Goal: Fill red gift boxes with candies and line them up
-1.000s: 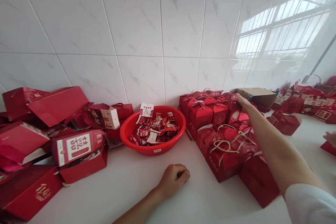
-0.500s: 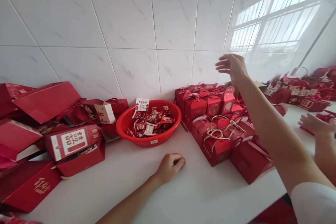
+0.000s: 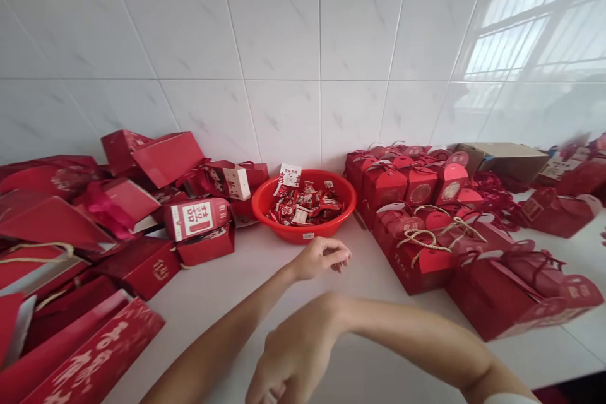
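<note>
My left hand (image 3: 322,258) is loosely closed above the white tabletop, just in front of a red plastic basin (image 3: 303,235). Its fingers curl inward and I see nothing between them. Small red wrapped packets (image 3: 310,205) fill the basin, with a white printed card (image 3: 290,175) standing among them. Closer to me, my right hand (image 3: 296,353) bends down at the wrist, its back upward. Motion smears it and its fingertips are mostly hidden, so their grip does not show. Neither hand touches the basin.
Red gift boxes, several of them open, lie heaped on the left (image 3: 137,265). Closed red boxes with cord handles (image 3: 416,252) stand in rows on the right. Behind them is a brown cardboard box (image 3: 506,161). A tiled wall (image 3: 284,25) closes off the back.
My right arm has swung from above the right-hand boxes down to the left, in front of my body. The view has turned right. Another person's hand at the right has nearly left the view.
</note>
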Tool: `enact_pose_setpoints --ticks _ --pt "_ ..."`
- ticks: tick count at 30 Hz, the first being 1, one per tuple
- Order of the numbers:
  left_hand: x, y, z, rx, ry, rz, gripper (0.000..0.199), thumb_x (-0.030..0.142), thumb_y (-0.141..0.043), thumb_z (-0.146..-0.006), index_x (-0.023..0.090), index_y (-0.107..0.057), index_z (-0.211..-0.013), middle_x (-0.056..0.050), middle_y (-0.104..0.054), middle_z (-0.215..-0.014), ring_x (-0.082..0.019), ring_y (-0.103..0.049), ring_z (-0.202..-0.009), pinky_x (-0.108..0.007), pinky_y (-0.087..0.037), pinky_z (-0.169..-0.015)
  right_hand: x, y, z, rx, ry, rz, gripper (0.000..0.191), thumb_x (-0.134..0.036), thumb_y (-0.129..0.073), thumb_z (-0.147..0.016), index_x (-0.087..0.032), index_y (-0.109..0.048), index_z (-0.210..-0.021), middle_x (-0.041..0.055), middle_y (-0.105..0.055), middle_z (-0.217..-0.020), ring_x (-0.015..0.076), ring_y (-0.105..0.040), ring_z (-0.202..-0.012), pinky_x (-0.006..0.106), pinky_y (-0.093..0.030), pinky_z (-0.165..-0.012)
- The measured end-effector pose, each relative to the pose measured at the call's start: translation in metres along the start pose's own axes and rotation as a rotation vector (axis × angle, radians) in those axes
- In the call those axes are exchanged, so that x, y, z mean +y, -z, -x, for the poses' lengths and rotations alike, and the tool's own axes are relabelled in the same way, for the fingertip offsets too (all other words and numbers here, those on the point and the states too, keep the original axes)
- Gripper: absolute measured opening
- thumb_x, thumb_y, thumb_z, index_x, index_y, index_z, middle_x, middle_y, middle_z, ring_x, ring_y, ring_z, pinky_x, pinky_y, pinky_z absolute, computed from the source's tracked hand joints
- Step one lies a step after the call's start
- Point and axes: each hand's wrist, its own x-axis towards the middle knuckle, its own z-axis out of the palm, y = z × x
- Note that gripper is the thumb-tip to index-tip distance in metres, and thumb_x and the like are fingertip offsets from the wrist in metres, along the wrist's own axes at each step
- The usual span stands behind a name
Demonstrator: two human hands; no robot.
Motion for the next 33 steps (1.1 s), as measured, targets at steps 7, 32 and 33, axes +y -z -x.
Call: enact_pose_setpoints --ticks 7,32,33 --pt "0.051 0.08 0.012 0.368 -0.183 -0.103 0.045 0.057 -0.065 -0.082 0.015 -0.072 -0.094 -0.007 -0.075 -0.088 -0.021 -0.07 -0.083 -0.036 -0.057 -0.081 0.042 -0.037 -0.052 0.275 0.007 -0.152 0.008 -0.016 -0.072 -0.082 -0.018 -0.065 -0.08 -0.0089 -0.061 -0.068 0.0073 -0.062 -0.072 0.015 -0.043 -0.076" --pt "0.022 0.229 0.03 0.657 0.652 -1.205 0.013 0.018 -0.069 -0.068 0.015 -0.075 -0.079 -0.027 -0.07 -0.113 -0.055 -0.052 -0.123 -0.076 -0.028 -0.101 0.083 -0.054 -0.068 0.543 0.058 -0.719 0.006 -0.019 -0.07 -0.084 -0.016 -0.065 -0.087 -0.0057 -0.06 -0.063 0.0062 -0.055 -0.051 0.015 -0.05 -0.048" --pt "0.023 0.23 0.03 0.653 0.627 -1.2 0.008 0.018 -0.069 -0.069 0.012 -0.073 -0.074 -0.029 -0.071 -0.11 -0.055 -0.052 -0.122 -0.078 -0.028 -0.099 0.084 -0.054 -0.068 0.542 0.065 -0.725 0.007 -0.019 -0.07 -0.084 -0.016 -0.065 -0.087 -0.0057 -0.06 -0.063 0.0063 -0.055 -0.051 0.016 -0.05 -0.048"
